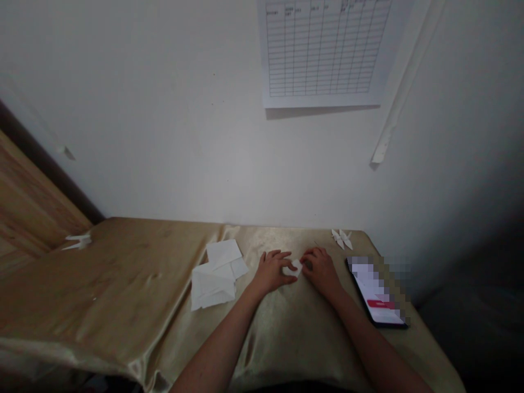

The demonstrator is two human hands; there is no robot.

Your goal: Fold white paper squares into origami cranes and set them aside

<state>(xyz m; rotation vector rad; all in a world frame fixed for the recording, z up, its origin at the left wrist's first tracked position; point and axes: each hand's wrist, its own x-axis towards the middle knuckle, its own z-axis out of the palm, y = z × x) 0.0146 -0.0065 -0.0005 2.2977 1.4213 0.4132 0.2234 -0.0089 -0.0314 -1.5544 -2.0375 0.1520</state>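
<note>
My left hand (273,271) and my right hand (321,269) rest side by side on a table covered with a shiny gold cloth (135,284). Between them lies a small folded piece of white paper (294,267). The fingers of both hands are curled and pinch it from either side, pressing it against the cloth. Most of the paper is hidden under the fingers.
A loose pile of white paper sheets (216,274) lies left of my left hand. A phone (377,293) with a lit screen lies to the right. Small folded paper figures sit at the back right (341,238) and far left (79,240). A printed table sheet (325,49) hangs on the wall.
</note>
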